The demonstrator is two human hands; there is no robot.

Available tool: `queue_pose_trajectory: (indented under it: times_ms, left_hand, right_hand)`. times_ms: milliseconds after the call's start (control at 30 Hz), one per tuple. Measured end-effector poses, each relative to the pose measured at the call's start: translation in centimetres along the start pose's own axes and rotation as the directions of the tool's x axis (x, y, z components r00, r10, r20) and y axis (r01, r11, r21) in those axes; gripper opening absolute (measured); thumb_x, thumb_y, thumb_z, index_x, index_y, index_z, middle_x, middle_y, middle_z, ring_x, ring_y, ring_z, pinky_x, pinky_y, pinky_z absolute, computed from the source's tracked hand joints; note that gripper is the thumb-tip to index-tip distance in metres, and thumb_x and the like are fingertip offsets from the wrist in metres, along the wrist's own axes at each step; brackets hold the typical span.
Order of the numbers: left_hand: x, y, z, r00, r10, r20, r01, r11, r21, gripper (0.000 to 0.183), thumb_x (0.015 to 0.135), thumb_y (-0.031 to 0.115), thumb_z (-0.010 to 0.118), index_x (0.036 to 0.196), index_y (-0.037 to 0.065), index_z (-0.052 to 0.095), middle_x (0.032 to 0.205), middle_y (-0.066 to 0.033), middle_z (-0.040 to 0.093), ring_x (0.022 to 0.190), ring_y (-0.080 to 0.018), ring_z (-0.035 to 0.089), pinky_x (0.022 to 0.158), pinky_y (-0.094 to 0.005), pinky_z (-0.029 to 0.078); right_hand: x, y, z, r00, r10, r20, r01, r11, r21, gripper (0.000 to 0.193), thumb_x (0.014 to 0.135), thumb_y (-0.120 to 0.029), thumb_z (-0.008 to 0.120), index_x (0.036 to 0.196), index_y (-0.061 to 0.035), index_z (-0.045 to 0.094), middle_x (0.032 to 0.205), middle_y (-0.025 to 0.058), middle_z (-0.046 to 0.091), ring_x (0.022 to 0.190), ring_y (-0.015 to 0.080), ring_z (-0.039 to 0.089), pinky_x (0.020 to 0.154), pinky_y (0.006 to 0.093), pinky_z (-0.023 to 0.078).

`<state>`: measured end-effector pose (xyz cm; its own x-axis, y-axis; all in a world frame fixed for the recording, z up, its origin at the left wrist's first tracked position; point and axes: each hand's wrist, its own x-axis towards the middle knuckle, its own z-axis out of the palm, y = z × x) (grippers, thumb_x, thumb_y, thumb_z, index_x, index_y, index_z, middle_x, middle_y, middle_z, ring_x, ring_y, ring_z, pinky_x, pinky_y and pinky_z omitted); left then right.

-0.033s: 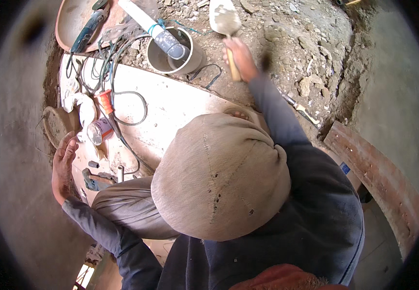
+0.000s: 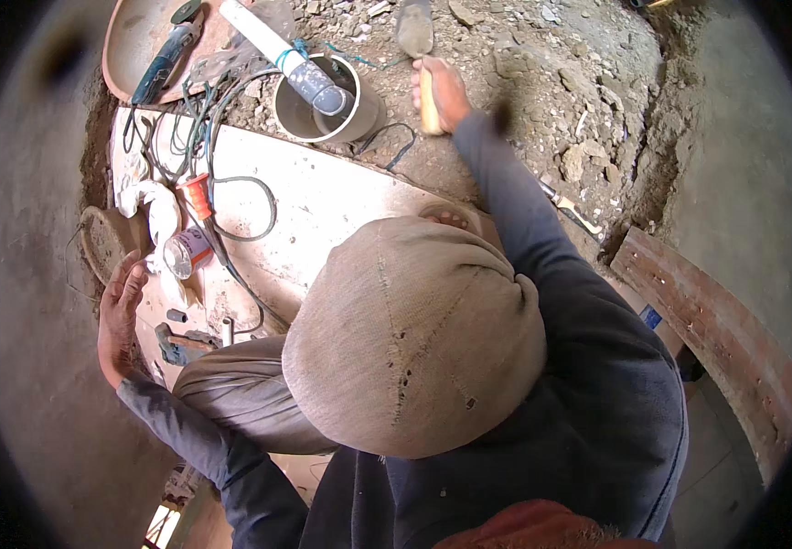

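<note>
My right hand [image 2: 448, 94] is closed round the pale wooden handle of a trowel [image 2: 415, 34]. The trowel's grey blade points away from me, over the rubble [image 2: 542, 91] at the top. At the far left my left hand [image 2: 120, 320] holds nothing, its fingers stretched out. Its fingertips are close to a dusty round tub [image 2: 103, 240] and a small white-and-red container [image 2: 186, 252]; whether they touch either cannot be told. A round beige knitted cloth [image 2: 419, 339] with small holes fills the middle and hides what lies beneath.
A bucket [image 2: 371, 114] stands beyond the pale board [image 2: 314, 188] with a white pipe [image 2: 272, 41] in it. An angle grinder [image 2: 169, 57] lies on a reddish basin [image 2: 123, 55]. Cables [image 2: 272, 206] coil across the board. Another hand tool [image 2: 572, 210] and a curved plank [image 2: 707, 329] lie right.
My right hand has moved a little left and away from me with the trowel. The trowel's blade has turned and looks narrower. My left hand has stayed in place.
</note>
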<state>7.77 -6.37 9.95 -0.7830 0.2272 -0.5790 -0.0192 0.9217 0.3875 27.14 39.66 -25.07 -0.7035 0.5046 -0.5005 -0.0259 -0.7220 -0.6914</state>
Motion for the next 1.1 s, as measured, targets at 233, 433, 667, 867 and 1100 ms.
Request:
queue_pose_trajectory:
  times_ms: [233, 433, 667, 867, 1100]
  left_hand:
    - [-1.0, 0.8, -0.9, 1.000, -0.013, -0.014, 0.013, 1.000, 0.020, 0.074, 0.101, 0.057, 0.059, 0.151, 0.004, 0.049, 0.143, -0.0147, 0.060, 0.133, -0.0287, 0.054, 0.114, -0.0410, 0.037]
    - [-0.7, -2.2, -2.0, 0.999, -0.051, -0.009, 0.051, 0.998, 0.027, 0.072, 0.101, 0.057, 0.058, 0.151, 0.006, 0.050, 0.143, -0.0165, 0.060, 0.132, -0.0294, 0.055, 0.113, -0.0417, 0.039]
    - [-1.4, -2.9, -2.1, 0.997, -0.075, -0.022, 0.075, 0.997, -0.001, 0.069, 0.102, 0.056, 0.057, 0.152, 0.008, 0.050, 0.145, -0.0175, 0.058, 0.134, -0.0313, 0.055, 0.115, -0.0431, 0.038]
    - [-1.2, -1.5, -2.1, 0.998, -0.047, -0.030, 0.048, 0.999, 0.019, 0.070, 0.101, 0.057, 0.057, 0.151, 0.008, 0.050, 0.147, -0.0173, 0.057, 0.136, -0.0324, 0.054, 0.116, -0.0433, 0.038]
    - [-2.6, -1.1, -1.8, 0.997, -0.067, -0.042, 0.065, 0.997, -0.044, 0.070, 0.102, 0.057, 0.056, 0.152, 0.008, 0.050, 0.146, -0.0167, 0.057, 0.134, -0.0306, 0.055, 0.115, -0.0429, 0.037]
  right_hand:
    - [-1.0, 2.2, -7.6, 0.976, 0.087, -0.202, -0.074, 0.995, 0.071, 0.035, 0.102, -0.044, 0.057, 0.098, -0.0101, 0.053, 0.074, 0.0032, 0.055, 0.055, 0.0156, 0.053, 0.048, 0.0342, 0.048]
    - [-9.3, -0.3, -12.9, 0.904, -0.032, -0.426, 0.095, 0.987, 0.127, 0.037, 0.103, -0.048, 0.052, 0.093, -0.0125, 0.051, 0.071, 0.0004, 0.049, 0.055, 0.0144, 0.048, 0.048, 0.0344, 0.045]
    - [-13.2, -3.9, -9.5, 0.695, -0.216, -0.686, 0.288, 0.958, -0.010, 0.027, 0.105, -0.036, 0.055, 0.106, -0.0094, 0.051, 0.072, 0.0001, 0.048, 0.054, 0.0129, 0.048, 0.044, 0.0315, 0.046]
    - [-6.0, 0.2, -1.8, 0.978, 0.201, 0.054, -0.182, 0.954, -0.240, 0.027, 0.102, -0.033, 0.064, 0.106, -0.0067, 0.056, 0.074, 0.0015, 0.056, 0.054, 0.0122, 0.053, 0.044, 0.0283, 0.048]
    - [-6.1, 3.8, -8.9, 0.966, 0.099, -0.237, -0.113, 0.993, -0.044, 0.029, 0.104, -0.036, 0.058, 0.095, -0.0083, 0.055, 0.072, 0.0017, 0.054, 0.054, 0.0137, 0.053, 0.044, 0.0303, 0.049]
